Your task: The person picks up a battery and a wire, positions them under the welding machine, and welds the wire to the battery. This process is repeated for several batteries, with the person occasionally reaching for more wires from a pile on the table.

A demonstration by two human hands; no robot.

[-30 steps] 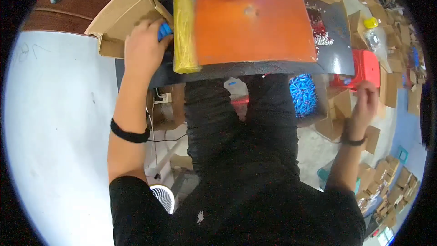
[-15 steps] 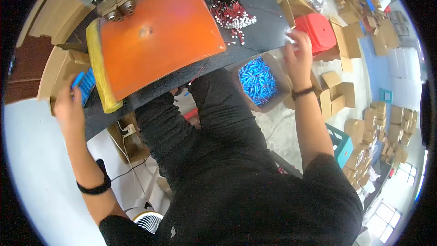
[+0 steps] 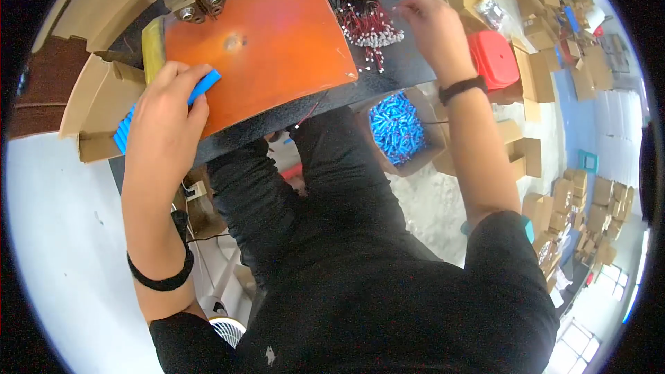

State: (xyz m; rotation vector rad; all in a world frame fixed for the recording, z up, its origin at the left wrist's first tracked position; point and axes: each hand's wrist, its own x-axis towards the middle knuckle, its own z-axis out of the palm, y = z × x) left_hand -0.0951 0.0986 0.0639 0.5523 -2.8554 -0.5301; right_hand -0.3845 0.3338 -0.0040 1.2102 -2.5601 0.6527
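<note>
1. Clasping a blue cylinder in the left hand, with the grip closed around it between thumb and fingers, over the near-left part of an orange sheet.
2. Partly covering more blue pieces with that hand, beside a cardboard box at the left.
3. Holding the right hand over the far right of the table, with fingertips drawn together near red and black wires; impossible to tell about anything in that grip.
4. Facing a metal machine head at the sheet's far-left corner, with a yellow roll along its left edge.
5. Having, at the right below the table's near edge, a carton of small blue cylinders.
</note>
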